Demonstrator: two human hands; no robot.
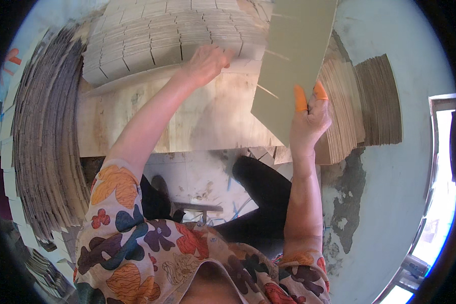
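Note:
My right hand (311, 119) grips the lower edge of a flat grey-beige cardboard sheet (294, 66). Orange covers sit on two of its digits. The sheet is tilted up, with short slits along its left edge and a slanted lower corner. My left hand (207, 66) is at the front of a wide stack of slotted cardboard pieces (137, 55), its fingers curled in and slightly blurred at the tips. Whether something small is between them, I cannot make out. Below that hand runs a bare wooden board (177, 116).
A long pile of cardboard pieces (43, 137) stands along the left side. At the right are upright cardboard sheets (342, 101) and a darker bundle (380, 101) against a stained pale wall (385, 192). A bright window opening (443, 152) lies far right. My legs are under the board.

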